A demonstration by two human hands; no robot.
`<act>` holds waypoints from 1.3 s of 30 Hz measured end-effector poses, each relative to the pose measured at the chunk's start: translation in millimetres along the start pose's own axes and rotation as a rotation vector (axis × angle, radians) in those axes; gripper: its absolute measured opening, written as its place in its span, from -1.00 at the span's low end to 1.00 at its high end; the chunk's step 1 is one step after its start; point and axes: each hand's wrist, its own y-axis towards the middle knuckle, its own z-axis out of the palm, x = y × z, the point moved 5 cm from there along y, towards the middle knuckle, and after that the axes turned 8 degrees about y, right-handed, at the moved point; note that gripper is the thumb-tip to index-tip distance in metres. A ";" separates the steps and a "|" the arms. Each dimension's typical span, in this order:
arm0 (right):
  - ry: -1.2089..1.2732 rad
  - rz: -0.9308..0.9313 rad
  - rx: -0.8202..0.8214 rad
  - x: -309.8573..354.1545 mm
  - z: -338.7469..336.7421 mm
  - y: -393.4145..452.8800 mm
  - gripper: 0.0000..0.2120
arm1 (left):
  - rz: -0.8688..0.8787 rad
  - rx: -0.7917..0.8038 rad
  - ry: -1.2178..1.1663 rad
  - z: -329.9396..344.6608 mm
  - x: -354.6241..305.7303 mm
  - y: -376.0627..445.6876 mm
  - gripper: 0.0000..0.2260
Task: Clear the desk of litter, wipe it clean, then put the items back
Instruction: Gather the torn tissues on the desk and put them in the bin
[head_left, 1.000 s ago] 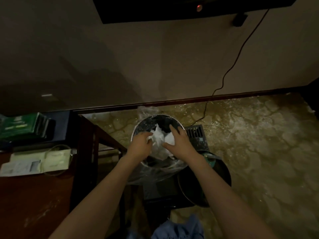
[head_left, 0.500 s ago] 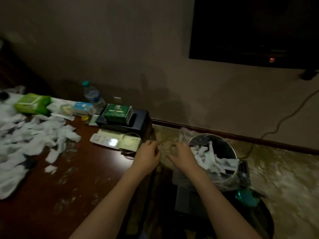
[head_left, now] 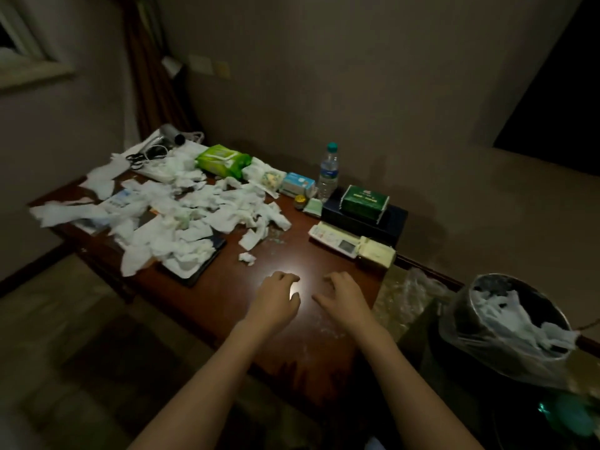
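A dark wooden desk [head_left: 227, 297] carries a wide heap of torn white tissue litter [head_left: 181, 216] over its left half. One small scrap [head_left: 247, 257] lies apart, nearer me. My left hand [head_left: 276, 300] and my right hand [head_left: 344, 297] hover side by side over the bare near part of the desk, fingers loosely curled, holding nothing. To the right, below desk level, stands a round bin [head_left: 509, 326] lined with clear plastic and holding white tissue.
Along the back edge sit a green wipes pack [head_left: 224, 159], a small blue box [head_left: 297, 183], a water bottle [head_left: 328, 172], a green box on a dark case [head_left: 363, 201] and a remote [head_left: 334, 238]. A hair dryer [head_left: 165, 138] lies far left. A dark tablet [head_left: 194, 264] shows under the tissue.
Both hands let go of the tissue in the bin and swung left to hover over the desk. My view turned from the bin to the desk.
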 end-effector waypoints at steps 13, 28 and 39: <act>-0.081 -0.081 0.099 89.4 96.9 38.6 -0.57 | -0.173 0.012 0.005 -52.2 137.1 -19.3 -0.59; -0.031 -0.104 0.232 144.8 188.5 199.1 -0.60 | -0.471 0.061 0.114 -76.7 287.1 98.6 -0.45; -0.073 0.042 0.217 139.3 220.1 241.2 -0.59 | -0.601 0.196 0.148 -39.7 329.4 142.4 -0.17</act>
